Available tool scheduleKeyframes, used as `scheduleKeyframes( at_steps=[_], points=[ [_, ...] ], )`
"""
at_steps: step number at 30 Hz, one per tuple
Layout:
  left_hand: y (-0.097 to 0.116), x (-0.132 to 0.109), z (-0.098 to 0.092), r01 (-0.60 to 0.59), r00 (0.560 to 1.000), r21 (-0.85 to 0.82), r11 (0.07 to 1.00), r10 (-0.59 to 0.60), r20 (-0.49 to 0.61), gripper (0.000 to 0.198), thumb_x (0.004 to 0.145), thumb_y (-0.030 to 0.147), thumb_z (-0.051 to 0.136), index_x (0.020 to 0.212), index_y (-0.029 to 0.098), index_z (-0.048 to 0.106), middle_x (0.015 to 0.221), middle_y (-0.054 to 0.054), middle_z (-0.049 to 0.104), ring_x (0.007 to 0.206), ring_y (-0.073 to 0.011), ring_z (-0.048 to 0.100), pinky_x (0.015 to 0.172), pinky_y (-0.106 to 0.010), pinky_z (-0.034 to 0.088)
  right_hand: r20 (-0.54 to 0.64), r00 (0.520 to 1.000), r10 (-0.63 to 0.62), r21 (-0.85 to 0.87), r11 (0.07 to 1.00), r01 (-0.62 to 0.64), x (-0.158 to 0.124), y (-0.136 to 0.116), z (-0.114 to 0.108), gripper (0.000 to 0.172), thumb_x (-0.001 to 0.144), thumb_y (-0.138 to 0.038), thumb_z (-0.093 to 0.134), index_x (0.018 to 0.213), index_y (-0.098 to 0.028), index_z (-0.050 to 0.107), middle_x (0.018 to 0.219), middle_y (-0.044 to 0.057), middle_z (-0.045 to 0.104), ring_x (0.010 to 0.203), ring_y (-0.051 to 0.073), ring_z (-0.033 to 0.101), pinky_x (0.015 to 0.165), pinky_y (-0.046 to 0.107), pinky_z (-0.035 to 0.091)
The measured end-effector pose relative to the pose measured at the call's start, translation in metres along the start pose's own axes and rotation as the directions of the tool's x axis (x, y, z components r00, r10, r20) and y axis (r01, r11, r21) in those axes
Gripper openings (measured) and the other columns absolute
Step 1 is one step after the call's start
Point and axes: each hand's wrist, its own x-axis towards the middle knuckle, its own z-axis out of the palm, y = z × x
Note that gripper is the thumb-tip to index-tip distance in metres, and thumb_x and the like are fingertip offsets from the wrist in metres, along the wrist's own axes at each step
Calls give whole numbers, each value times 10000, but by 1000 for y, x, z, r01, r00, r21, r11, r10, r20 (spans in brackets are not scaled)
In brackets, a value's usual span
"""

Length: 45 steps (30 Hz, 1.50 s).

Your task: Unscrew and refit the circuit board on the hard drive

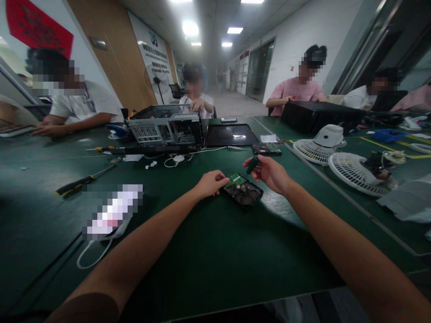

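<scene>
A hard drive with a green circuit board lies on the green table in front of me. My left hand grips its left corner, thumb and fingers pressed together at the edge. In my right hand is a small screwdriver with a dark green handle, held between thumb and fingers. Its tip points down at the circuit board; the exact contact point is too small to make out.
Beyond are an open computer case, a black panel and a second drive. Fan parts stand right. A long screwdriver and a phone lie left. Several people sit around the table.
</scene>
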Motion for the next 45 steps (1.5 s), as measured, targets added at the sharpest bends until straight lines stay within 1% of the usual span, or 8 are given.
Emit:
scheduleKeyframes(
  at_steps=[7, 10, 13, 19, 29, 36, 40, 45],
  points=[
    [-4, 2, 1, -21, 1000, -22, 1000, 21, 3, 329, 944, 473, 645, 1099, 182, 644, 960, -53, 711, 505, -92, 625, 374, -188, 439, -31, 997, -76, -97, 993, 73, -1, -2, 2, 275, 861, -467, 702, 947, -212, 647, 1020, 68, 727, 601, 113, 504, 456, 246, 268],
    [-5, 2, 2, -14, 1000, -22, 1000, 14, 2, 333, 946, 478, 645, 1103, 184, 644, 967, -54, 711, 507, -89, 624, 379, -187, 442, -34, 996, -81, -87, 993, 78, -1, -2, 2, 295, 859, -459, 711, 1051, -239, 664, 970, 40, 707, 607, 114, 527, 470, 239, 307],
    [-5, 2, 1, -14, 1000, -18, 1000, 14, 2, 344, 940, 490, 650, 1103, 187, 643, 985, -58, 712, 510, -91, 628, 376, -188, 443, -18, 997, -72, -101, 992, 70, -2, -2, 2, 340, 870, -476, 702, 1113, -240, 685, 1017, 56, 705, 644, 129, 573, 489, 251, 355],
    [-4, 1, 1, -15, 1000, -18, 1000, 15, 8, 353, 948, 492, 640, 1116, 181, 642, 981, -65, 714, 509, -89, 628, 376, -178, 434, -9, 999, -46, -16, 999, 46, 1, 0, -1, 385, 930, -540, 583, 1046, -192, 701, 1080, 114, 724, 661, 159, 605, 556, 305, 449],
    [-5, 3, 2, -17, 1000, -5, 1000, 17, -2, 341, 945, 486, 639, 1103, 184, 642, 954, -50, 706, 502, -86, 627, 375, -170, 428, -29, 998, -55, -4, 998, 55, 4, 4, -5, 321, 920, -458, 612, 1063, -181, 691, 1062, 111, 735, 649, 155, 618, 564, 292, 462],
    [-5, 2, 2, -24, 1000, -14, 1000, 24, 3, 350, 940, 492, 644, 1109, 185, 646, 993, -60, 709, 511, -85, 630, 379, -173, 431, -57, 996, -75, -81, 994, 70, 2, 1, -2, 296, 866, -460, 698, 1034, -217, 673, 995, 64, 725, 594, 121, 555, 451, 242, 318],
    [-5, 2, 2, -21, 1000, -25, 999, 21, 7, 348, 942, 478, 649, 1115, 176, 648, 981, -62, 711, 509, -87, 627, 380, -181, 435, -47, 993, -105, -160, 982, 96, 2, 1, -3, 304, 878, -434, 684, 1083, -212, 712, 896, 40, 689, 598, 109, 516, 478, 246, 330],
    [-5, 3, 2, -17, 1000, -18, 1000, 17, 0, 342, 941, 477, 653, 1110, 179, 649, 987, -58, 709, 506, -83, 623, 378, -186, 441, -50, 989, -136, -198, 972, 124, 1, 0, -3, 245, 871, -420, 684, 938, -184, 698, 935, 54, 700, 586, 102, 503, 466, 256, 316]
  ],
)
